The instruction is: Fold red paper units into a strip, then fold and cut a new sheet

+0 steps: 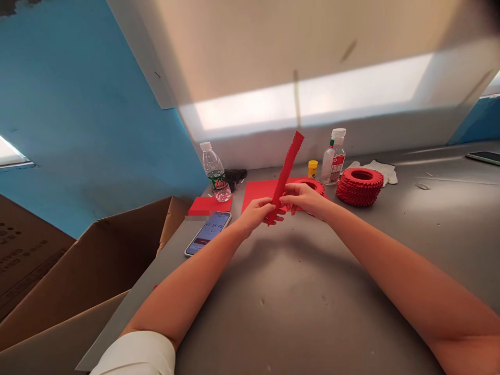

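While L hand & R hand both pinch its lower end, pleated red strip stands tilted over table, nr red sheet. Step, prob.: working base pleats. Next move wants steady grip, no crushing.

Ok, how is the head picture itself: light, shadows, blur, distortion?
Head view: a sunlit band crosses the wall; arm shadows lie soft on the table; the left hand, right hand and pleated red paper strip are sharp; edges bow near the borders; a patch beside the phone is pixelated.
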Demonstrator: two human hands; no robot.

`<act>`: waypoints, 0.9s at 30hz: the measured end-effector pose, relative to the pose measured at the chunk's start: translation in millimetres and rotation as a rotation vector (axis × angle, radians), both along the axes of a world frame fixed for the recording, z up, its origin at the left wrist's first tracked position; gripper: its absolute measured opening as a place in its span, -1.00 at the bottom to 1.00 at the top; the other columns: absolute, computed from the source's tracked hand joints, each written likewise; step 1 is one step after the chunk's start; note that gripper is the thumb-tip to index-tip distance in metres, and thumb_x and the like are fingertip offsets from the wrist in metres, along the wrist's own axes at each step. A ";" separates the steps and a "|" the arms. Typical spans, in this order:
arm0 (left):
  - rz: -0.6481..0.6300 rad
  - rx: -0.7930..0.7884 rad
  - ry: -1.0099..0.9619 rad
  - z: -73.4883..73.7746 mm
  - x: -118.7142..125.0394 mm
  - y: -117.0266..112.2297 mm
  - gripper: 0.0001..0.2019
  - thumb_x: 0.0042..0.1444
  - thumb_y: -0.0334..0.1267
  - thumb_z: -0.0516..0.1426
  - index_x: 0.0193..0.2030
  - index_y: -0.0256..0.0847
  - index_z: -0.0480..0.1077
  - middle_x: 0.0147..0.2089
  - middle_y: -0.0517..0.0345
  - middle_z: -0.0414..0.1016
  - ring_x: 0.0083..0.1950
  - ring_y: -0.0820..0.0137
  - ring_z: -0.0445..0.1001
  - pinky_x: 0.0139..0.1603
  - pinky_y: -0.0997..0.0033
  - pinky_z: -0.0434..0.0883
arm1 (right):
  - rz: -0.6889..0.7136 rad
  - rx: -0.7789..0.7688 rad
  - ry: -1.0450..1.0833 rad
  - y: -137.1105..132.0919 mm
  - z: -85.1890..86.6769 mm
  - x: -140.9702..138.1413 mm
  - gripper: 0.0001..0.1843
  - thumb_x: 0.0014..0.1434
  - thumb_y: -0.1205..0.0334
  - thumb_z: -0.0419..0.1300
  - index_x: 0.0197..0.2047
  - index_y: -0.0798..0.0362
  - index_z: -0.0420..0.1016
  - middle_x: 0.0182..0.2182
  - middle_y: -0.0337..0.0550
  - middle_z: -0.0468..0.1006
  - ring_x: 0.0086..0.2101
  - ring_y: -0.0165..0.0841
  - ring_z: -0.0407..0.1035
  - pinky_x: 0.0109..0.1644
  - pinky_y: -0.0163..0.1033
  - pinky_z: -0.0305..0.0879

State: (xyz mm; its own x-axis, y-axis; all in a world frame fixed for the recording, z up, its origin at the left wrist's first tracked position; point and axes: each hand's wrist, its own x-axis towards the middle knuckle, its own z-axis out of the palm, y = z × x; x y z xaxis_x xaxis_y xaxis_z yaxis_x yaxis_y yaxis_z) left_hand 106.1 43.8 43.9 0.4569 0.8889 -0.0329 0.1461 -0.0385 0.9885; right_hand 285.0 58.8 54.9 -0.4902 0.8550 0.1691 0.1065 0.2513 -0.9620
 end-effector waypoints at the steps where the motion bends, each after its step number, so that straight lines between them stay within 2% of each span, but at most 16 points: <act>1: 0.002 -0.004 -0.002 0.3 0.2 -0.2 -0.73 0.04 -0.19 0.05 -0.14 -0.23 0.39 -0.14 -0.03 0.51 -0.24 0.28 0.53 -0.22 0.30 0.41 | 0.005 0.005 -0.006 -0.2 0.1 0.3 -0.80 -0.02 0.21 0.18 -0.28 0.06 0.45 -0.42 -0.18 0.44 -0.45 -0.45 0.29 -0.48 -0.35 0.27; 5: 0.010 -0.003 -0.005 1.5 1.1 -1.3 -0.76 0.05 -0.23 0.04 -0.18 -0.25 0.39 -0.19 -0.02 0.52 -0.25 0.28 0.53 -0.23 0.30 0.42 | 0.018 0.027 -0.030 -0.4 -1.4 -0.5 -0.77 0.00 0.26 0.16 -0.21 0.04 0.44 -0.40 -0.17 0.44 -0.43 -0.43 0.29 -0.47 -0.34 0.26; 14: 0.047 0.013 0.009 4.4 2.7 -3.1 -0.79 0.04 -0.30 0.02 -0.21 -0.28 0.40 -0.24 -0.03 0.52 -0.30 0.28 0.53 -0.30 0.33 0.42 | -0.010 0.089 -0.057 -1.5 -3.1 -5.3 -0.78 0.01 0.29 0.11 -0.22 0.05 0.42 -0.38 -0.18 0.45 -0.41 -0.42 0.31 -0.46 -0.33 0.25; 20: 0.027 0.001 -0.011 3.4 2.6 -3.6 -0.75 0.01 -0.31 0.02 -0.17 -0.30 0.39 -0.21 -0.07 0.52 -0.28 0.26 0.53 -0.27 0.29 0.43 | -0.081 0.154 -0.137 -0.4 -6.1 -6.8 -0.78 0.02 0.26 0.09 -0.24 0.06 0.46 -0.27 -0.17 0.50 -0.28 -0.36 0.34 -0.24 -0.25 0.26; 27: 0.013 -0.063 -0.048 -0.4 0.8 0.1 -0.74 -0.02 -0.25 0.07 -0.18 -0.29 0.39 -0.19 -0.10 0.52 -0.27 0.23 0.53 -0.23 0.24 0.43 | -0.113 0.155 -0.164 1.0 -8.6 -6.8 -0.74 0.02 0.19 0.10 -0.20 0.05 0.46 -0.29 -0.18 0.50 -0.28 -0.36 0.33 -0.24 -0.24 0.22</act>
State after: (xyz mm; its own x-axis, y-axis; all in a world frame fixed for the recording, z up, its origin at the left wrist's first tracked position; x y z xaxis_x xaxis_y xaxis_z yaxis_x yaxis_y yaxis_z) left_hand 106.9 43.9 43.5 0.4478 0.8916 -0.0673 0.0988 0.0255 0.9948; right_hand 278.2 59.8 46.2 -0.4247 0.8760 0.2286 0.2939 0.3723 -0.8804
